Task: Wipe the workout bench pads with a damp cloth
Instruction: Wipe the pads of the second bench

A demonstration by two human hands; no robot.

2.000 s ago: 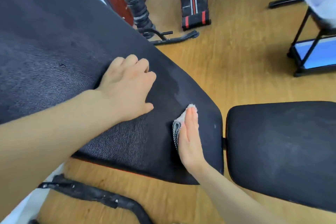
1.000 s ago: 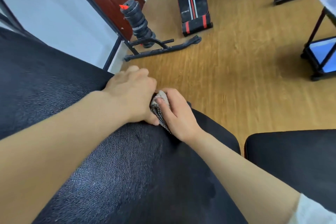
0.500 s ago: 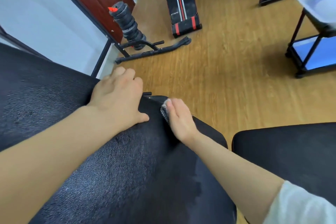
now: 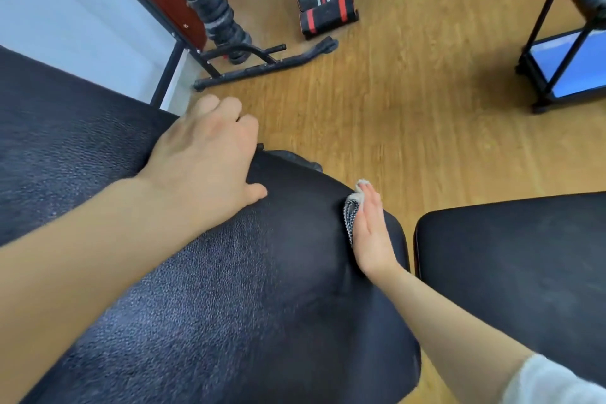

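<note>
2 hands are on the long black back pad (image 4: 229,289) that fills the lower left of the frame. The left hand (image 4: 203,157) grips its far edge, fingers curled over it and thumb lying on top. The right hand (image 4: 370,233), flat with straight fingers, presses the cloth (image 4: 351,218) onto the pad near its right corner, just right of centre. The seat pad (image 4: 524,266) sits just beside it at right, a narrow gap between. Stacked weight plates (image 4: 213,16) stand on the wooden floor (image 4: 410,92), upper left.
</note>
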